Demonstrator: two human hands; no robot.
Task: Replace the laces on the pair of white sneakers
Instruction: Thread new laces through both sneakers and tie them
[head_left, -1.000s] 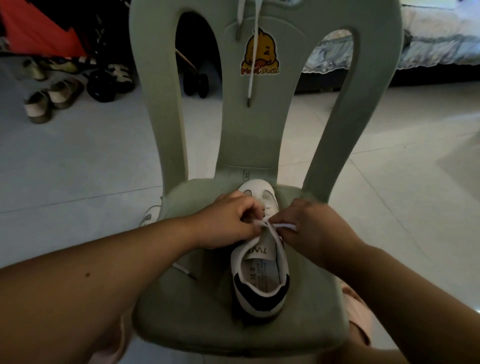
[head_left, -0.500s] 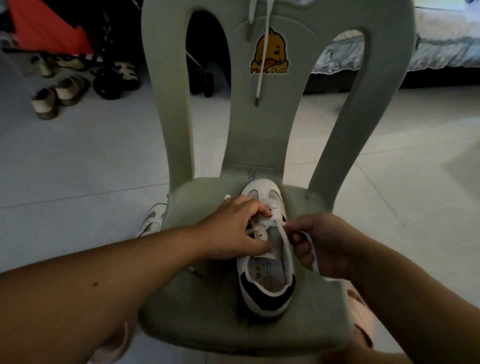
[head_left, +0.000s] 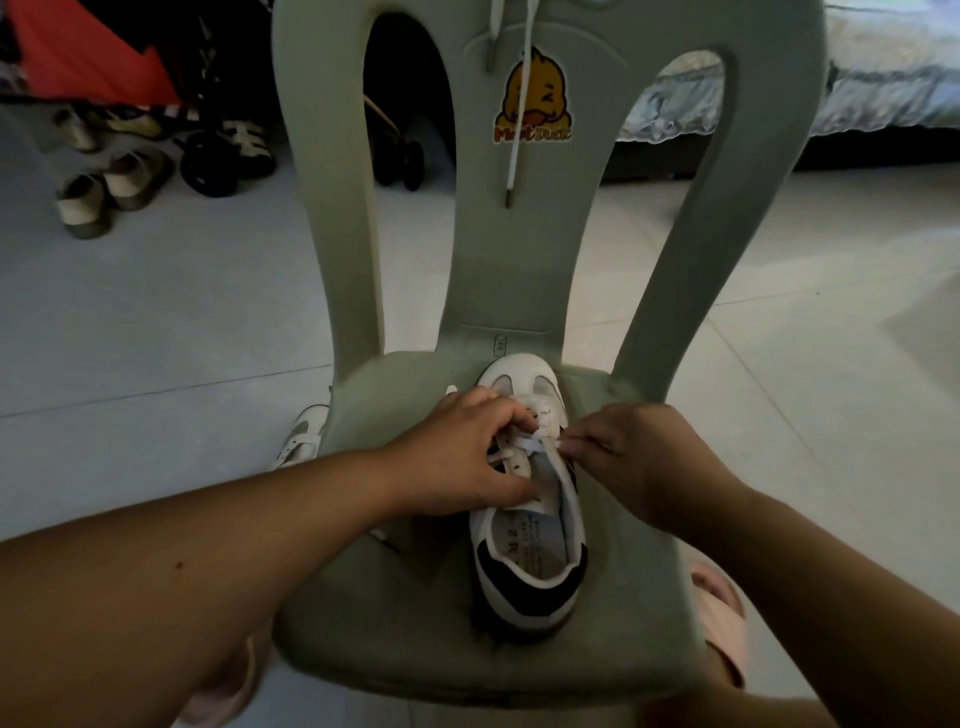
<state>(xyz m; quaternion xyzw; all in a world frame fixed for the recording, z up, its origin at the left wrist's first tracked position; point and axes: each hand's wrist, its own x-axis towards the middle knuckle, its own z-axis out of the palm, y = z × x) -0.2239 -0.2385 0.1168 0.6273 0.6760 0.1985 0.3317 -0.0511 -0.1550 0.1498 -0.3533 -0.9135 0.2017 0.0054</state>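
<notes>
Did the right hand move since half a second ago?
Yes. Against the sneaker, the right hand, pinching the lace, has moved inward to the eyelets, slightly toward the toe.

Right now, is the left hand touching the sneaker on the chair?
Touching. The head view shows the left hand gripping the sneaker, thumb on its tongue.

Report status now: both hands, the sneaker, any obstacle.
Left hand grips sneaker on chair seat. Right hand pinches lace at the eyelets. Nothing in the way; second sneaker on floor.
</notes>
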